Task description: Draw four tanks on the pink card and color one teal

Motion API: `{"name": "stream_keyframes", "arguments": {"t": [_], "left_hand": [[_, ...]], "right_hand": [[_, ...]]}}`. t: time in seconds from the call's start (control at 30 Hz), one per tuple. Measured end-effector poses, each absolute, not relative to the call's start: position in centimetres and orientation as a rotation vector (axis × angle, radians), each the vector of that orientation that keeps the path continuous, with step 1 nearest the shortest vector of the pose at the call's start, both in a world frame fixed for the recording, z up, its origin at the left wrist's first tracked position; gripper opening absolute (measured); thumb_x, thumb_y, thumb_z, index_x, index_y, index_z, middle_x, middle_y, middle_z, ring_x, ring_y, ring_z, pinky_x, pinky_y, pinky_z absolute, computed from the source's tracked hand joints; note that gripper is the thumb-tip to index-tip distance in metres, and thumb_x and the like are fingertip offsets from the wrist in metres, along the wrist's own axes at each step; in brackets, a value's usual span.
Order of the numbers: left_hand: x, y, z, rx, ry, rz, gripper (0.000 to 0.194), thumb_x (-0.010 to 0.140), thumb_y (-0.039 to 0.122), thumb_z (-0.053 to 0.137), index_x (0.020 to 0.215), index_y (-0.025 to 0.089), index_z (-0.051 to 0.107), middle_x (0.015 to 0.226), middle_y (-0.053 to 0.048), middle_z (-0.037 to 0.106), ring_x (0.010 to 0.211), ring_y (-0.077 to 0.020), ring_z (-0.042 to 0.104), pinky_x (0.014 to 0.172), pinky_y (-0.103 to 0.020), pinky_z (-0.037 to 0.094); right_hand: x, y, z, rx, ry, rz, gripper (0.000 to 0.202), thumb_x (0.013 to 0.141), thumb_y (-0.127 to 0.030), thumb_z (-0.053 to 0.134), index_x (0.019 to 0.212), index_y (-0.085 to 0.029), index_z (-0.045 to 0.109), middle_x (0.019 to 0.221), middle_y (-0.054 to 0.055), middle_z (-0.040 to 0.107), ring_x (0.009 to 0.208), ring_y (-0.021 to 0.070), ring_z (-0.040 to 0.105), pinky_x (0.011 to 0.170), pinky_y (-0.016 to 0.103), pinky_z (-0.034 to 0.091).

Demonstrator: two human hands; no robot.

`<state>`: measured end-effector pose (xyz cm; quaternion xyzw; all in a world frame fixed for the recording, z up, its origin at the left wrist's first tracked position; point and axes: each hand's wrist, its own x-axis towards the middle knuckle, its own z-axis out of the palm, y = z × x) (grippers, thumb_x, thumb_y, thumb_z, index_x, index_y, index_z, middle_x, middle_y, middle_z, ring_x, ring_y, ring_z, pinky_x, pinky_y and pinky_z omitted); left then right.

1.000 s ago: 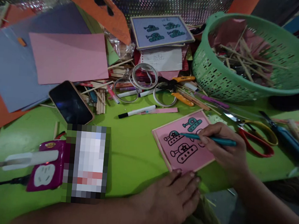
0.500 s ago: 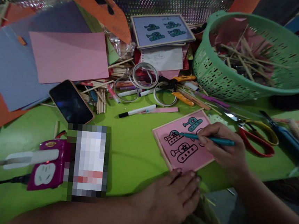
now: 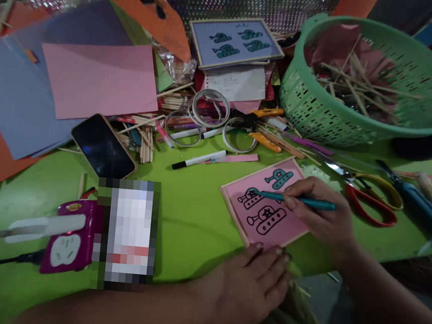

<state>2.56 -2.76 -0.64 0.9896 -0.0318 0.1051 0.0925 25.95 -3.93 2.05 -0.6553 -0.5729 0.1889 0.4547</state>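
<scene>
Between the fingers of my right hand (image 3: 315,211) is a teal marker (image 3: 273,195), its tip on the turret of the left tank drawing. That drawing is on a pink card (image 3: 290,219) edged with thin wooden sticks. The top tank is coloured teal; the left one is teal in its upper part, the lower one only outlined in black. One more drawing is mostly covered by my right hand. My left hand (image 3: 254,281) lies flat, fingers stretched out, with its fingertips at the card's near edge.
Behind the card lie a white marker (image 3: 199,159), tape rolls (image 3: 210,108) and orange-handled scissors (image 3: 265,142). Red-and-yellow scissors (image 3: 371,206) rest at right, below a green basket (image 3: 329,114) of sticks. Leftward are a phone (image 3: 104,146), a power socket (image 3: 66,252) and pink paper (image 3: 102,81).
My right hand and the teal marker have shifted slightly left over the card. More teal shows on the left tank's turret. My left hand stays put.
</scene>
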Motion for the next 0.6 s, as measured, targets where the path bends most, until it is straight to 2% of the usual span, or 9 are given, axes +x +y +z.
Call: {"name": "stream_keyframes", "arguments": {"t": [0.33,0.6], "left_hand": [[2.56,-2.56,-0.39,2.941,-0.156,0.217,0.043,0.111,0.020,0.037,0.148,0.015,0.059,0.157,-0.010,0.055,0.144,-0.0257,0.051,0.116,-0.041,0.039],[2.49,-2.49,-0.27,2.943,-0.172,0.204,0.043,0.111,0.020,0.039,0.150,0.015,0.057,0.158,-0.011,0.053,0.145,-0.0260,0.051,0.117,-0.042,0.037]], "right_hand": [[25.91,-3.72,2.24,-1.603,-1.437,0.461,0.013,0.083,-0.013,0.070,0.080,-0.025,0.068,0.070,0.000,0.069,0.059,0.0155,0.064,0.054,0.028,0.051],[25.47,-3.40,2.77,-1.623,-1.371,0.464,0.010,0.080,-0.020,0.074,0.076,-0.025,0.067,0.067,0.001,0.068,0.056,0.0168,0.062,0.051,0.029,0.050]]}}
